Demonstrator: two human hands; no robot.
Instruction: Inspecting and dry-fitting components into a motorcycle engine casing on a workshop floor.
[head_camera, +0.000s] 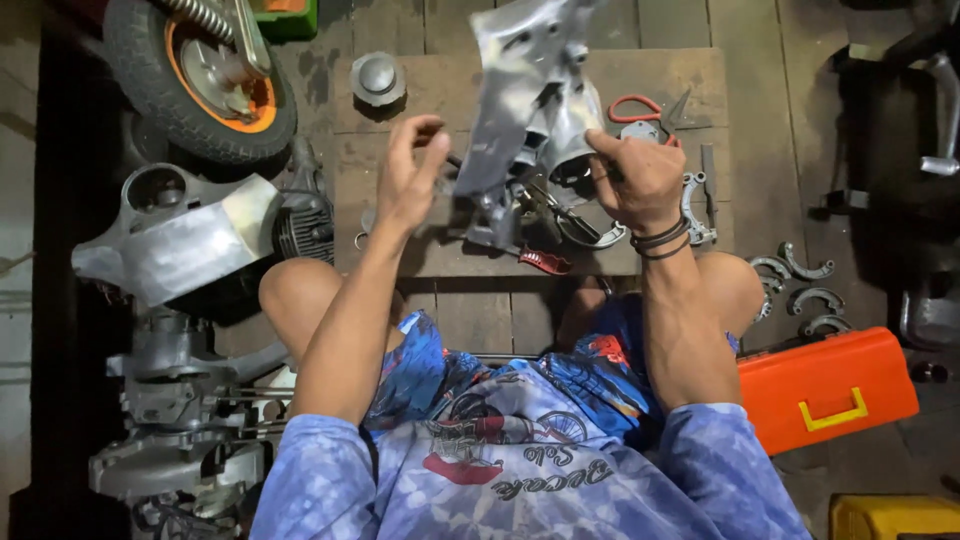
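Person seated on a dark plank floor (780, 120), knees apart, a low wooden board (660, 80) laid in front.

Largest nearby: grey engine block and casings (180, 240) stacked along the person's left side, running down to the lower left corner. Above it, a small wheel with black tyre and orange rim (200, 70), spring and bracket across it. A green box edge shows just beside the wheel at the top.

On the person's right: orange toolbox (825, 385) with yellow latch, lid shut, lying on the floor by the knee. Below it, the corner of a yellow case (890, 515). Dark machine parts crowd the right edge; detail lost in shadow.

Held over the board: a grey metal casing (530, 100), tilted, blurred. Right hand (640, 180) grips its lower rounded end, fingers clamped on it; dark bands around the wrist. Left hand (410, 175) is just beside the casing's left edge, fingers apart and curled, thumb and forefinger close; cannot tell whether they touch it.

The casing blocks much of the board behind. Under it lie loose tools, among them red-handled pliers (545, 262). Red-handled scissors (640, 108) sit beyond the right hand. A round grey cap (377, 78) stands alone at the board's far left. Curved brake shoes (800, 285) lie on the floor between board and toolbox.
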